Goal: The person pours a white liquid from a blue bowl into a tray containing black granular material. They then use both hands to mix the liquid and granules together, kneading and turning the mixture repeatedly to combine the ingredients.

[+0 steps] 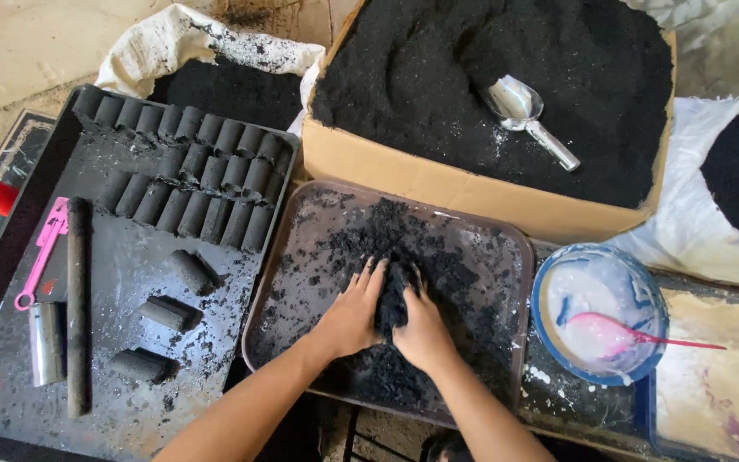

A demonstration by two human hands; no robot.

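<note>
Black charcoal clump (391, 299), long axis vertical, btwn L hand (351, 316) + R hand (425, 329).

Both hands are meeting in the middle of the tray (284, 257), the left hand (348, 316) and right hand (422, 329) pressing side by side into the heap of crumbly mix (391, 257) lying in it. Left of the tray, a flat board (113, 282) is carrying rows of pressed cylinders (190, 171) along its far end, three loose ones nearer, and a rod (77, 299) lying lengthwise at its left side. Behind the tray, a cardboard box (421, 175) is sitting full of powder, a scoop (525, 115) resting on top. To the right, a bowl (549, 329) is holding a spoon (635, 335).
</note>
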